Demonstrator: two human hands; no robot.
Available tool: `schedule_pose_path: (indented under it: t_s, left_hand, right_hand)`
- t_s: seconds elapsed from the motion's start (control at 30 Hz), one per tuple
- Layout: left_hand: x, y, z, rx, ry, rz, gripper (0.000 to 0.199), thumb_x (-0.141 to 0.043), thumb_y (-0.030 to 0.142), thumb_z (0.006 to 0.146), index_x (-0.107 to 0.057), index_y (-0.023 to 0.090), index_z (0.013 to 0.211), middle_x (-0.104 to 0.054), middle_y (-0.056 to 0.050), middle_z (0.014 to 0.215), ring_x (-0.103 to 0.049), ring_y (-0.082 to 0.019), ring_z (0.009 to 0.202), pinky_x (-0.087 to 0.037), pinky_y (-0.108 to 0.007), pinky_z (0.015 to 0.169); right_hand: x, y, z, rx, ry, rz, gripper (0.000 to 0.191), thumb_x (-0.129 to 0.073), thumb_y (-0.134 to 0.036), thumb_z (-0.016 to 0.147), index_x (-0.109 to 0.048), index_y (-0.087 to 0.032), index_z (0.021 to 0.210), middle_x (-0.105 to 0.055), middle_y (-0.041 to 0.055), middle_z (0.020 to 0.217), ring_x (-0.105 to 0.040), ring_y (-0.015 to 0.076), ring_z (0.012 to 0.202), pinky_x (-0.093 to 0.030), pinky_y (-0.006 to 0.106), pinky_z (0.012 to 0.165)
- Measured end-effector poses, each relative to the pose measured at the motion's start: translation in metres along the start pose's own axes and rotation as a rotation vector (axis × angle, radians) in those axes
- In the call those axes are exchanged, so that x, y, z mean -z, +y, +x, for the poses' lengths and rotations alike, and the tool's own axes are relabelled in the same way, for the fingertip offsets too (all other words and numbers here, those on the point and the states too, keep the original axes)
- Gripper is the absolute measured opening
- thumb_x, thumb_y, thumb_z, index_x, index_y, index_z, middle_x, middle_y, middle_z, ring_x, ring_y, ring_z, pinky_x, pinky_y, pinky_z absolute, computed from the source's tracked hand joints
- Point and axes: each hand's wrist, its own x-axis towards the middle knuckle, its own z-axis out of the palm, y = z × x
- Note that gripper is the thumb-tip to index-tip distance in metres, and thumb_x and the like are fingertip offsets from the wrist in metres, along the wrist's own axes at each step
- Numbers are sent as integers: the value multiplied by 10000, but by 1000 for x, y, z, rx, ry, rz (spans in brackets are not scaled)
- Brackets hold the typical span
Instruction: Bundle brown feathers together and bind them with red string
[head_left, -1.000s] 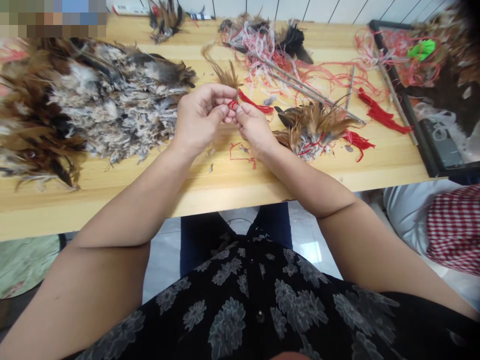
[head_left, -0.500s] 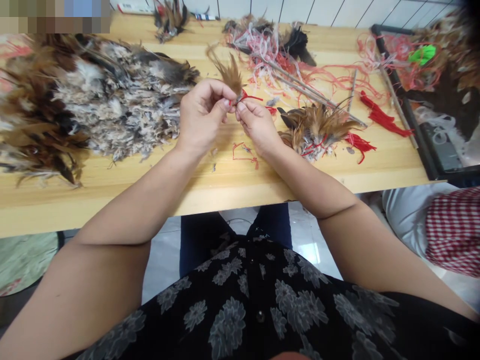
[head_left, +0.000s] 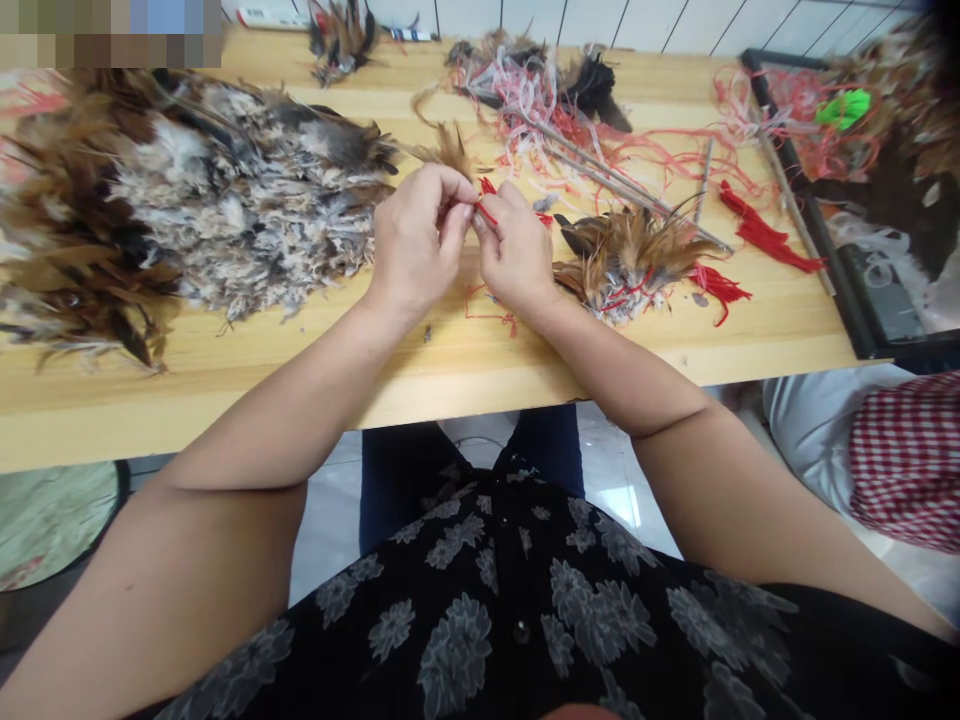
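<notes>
My left hand is closed in a pinch over the wooden table, with a small tuft of brown feathers rising behind its fingers. Touching or nearly touching it, my right hand is closed on a red string at the base of the tuft. The fingers hide the feather stems. Right of my right hand lies a bundle of brown feathers with red string around its base. A big pile of grey and brown feathers is to the left.
Pink and white ribbon scraps, thin sticks and red strings lie behind and to the right. A black-framed tray stands at far right. A small feather bunch and a marker are near the wall.
Both hands have turned and shifted slightly, with my right fingers curled tighter. The feather tuft sits lower and is more hidden behind my left hand.
</notes>
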Motion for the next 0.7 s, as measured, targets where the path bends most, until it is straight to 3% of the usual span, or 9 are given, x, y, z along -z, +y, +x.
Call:
schedule_pose_path:
  t_s: [0.2,0.3,0.47,0.6,0.7]
  left_hand:
    - [4,17,4,6,-92,32,268,-829,508,1098,-661,300,1107,-785,-72,1106,-782,-302,968,-688,-478,934]
    - [4,21,5,35,-76,25,285,-854,518,1094,-657,313,1070,-772,-59,1059,-765,-293,950,-681,-457,914]
    - [3,13,6,-4,-8,30,329,-847,552,1110,-658,309,994,-759,-34,929,-726,-259,844,-632,-430,809]
    - [0,-4,7,120,-13,-22,381,-859,602,1122,-635,327,980,-699,-10,821,-743,-275,864,-641,-464,843]
    - [-4,-21,8,129,-9,-69,462,-879,726,1080,-639,335,1024,-702,-19,874,-753,-284,896,-650,-489,832]
  right_hand:
    - [-2,6,4,38,112,-32,288,-485,-298,1220,-753,-200,1258,-773,171,1429,-723,223,1168,-521,362,983]
    - [-2,2,6,16,114,-49,248,-521,-275,1214,-753,-197,1251,-788,157,1398,-733,194,1159,-520,322,958]
    - [6,-12,0,-46,-1,-171,461,-316,-256,1280,-733,-150,1447,-718,193,1546,-761,307,1310,-560,412,999]
    - [-11,-3,8,-109,10,225,330,-428,-189,1256,-696,-203,1063,-774,104,1247,-723,238,1290,-536,369,1166]
    - [-32,10,16,-102,33,614,370,-462,-225,1254,-580,-220,903,-688,17,980,-694,180,1065,-560,336,1101]
